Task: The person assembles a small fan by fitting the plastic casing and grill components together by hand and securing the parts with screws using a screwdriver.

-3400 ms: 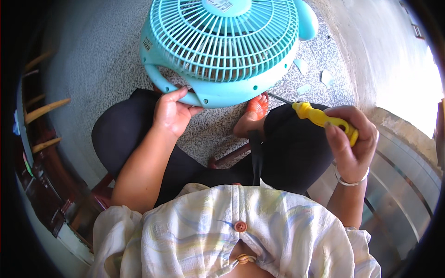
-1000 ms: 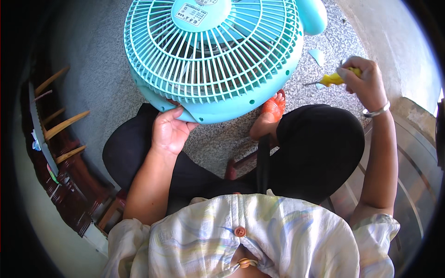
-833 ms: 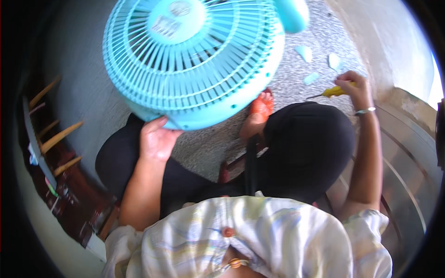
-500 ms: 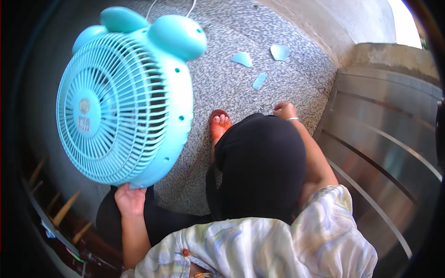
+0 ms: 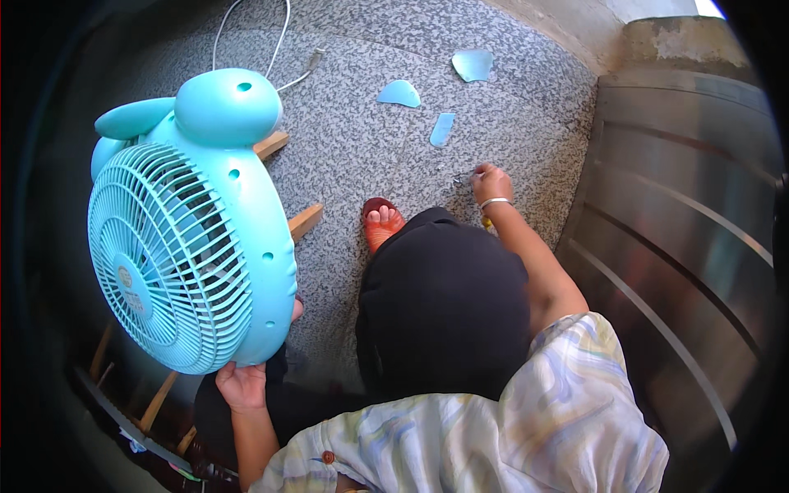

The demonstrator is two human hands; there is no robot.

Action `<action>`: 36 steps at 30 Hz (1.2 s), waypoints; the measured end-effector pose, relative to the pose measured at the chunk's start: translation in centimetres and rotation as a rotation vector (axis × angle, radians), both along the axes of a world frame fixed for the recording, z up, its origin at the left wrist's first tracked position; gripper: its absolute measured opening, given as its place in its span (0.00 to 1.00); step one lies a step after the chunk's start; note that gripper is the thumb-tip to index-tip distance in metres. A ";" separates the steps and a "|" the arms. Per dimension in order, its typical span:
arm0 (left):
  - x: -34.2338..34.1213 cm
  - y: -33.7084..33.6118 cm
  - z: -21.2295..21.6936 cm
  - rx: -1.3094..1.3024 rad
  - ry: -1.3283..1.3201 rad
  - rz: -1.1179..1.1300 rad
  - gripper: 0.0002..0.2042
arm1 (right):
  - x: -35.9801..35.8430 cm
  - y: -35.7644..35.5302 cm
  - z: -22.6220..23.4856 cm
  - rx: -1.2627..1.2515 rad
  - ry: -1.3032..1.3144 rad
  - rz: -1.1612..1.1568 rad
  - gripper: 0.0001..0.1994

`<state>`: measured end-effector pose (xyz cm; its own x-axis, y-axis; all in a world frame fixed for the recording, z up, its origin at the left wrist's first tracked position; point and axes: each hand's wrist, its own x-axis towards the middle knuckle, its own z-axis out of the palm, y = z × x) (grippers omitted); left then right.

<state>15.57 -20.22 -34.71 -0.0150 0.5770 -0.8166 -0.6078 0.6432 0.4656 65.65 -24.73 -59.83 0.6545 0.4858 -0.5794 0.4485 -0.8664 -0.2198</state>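
A turquoise fan (image 5: 265, 209) with a slatted round grille and rounded lobes on top stands tilted at the left. My left hand (image 5: 244, 386) is closed on its lower edge, palm up, with the fingertips hidden beneath the fan. Several screw holes run along its side rim. Beyond my raised knee, my right hand (image 5: 492, 182) is low over the floor, its fingers pinched together. Small dark bits (image 5: 461, 178) lie at its fingertips; whatever the pinch holds is too small to make out. Below the wrist, a small yellow thing (image 5: 486, 222) shows beside my knee.
Three light blue pieces, one of them a curved piece (image 5: 400, 94), lie on the speckled floor (image 5: 345, 123). A white cable (image 5: 286, 41) loops behind the fan. Wooden legs (image 5: 306, 222) stick out beside it. A metal panel (image 5: 674, 238) closes off the right side.
The fan has come lower and turned slightly, with my left hand still under it. My right hand has shifted a little left, and wooden legs and more cable now show.
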 end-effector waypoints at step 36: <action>4.5 0.1 0.8 0.066 -0.101 0.146 0.17 | -20.8 10.5 32.2 0.899 0.414 1.287 0.06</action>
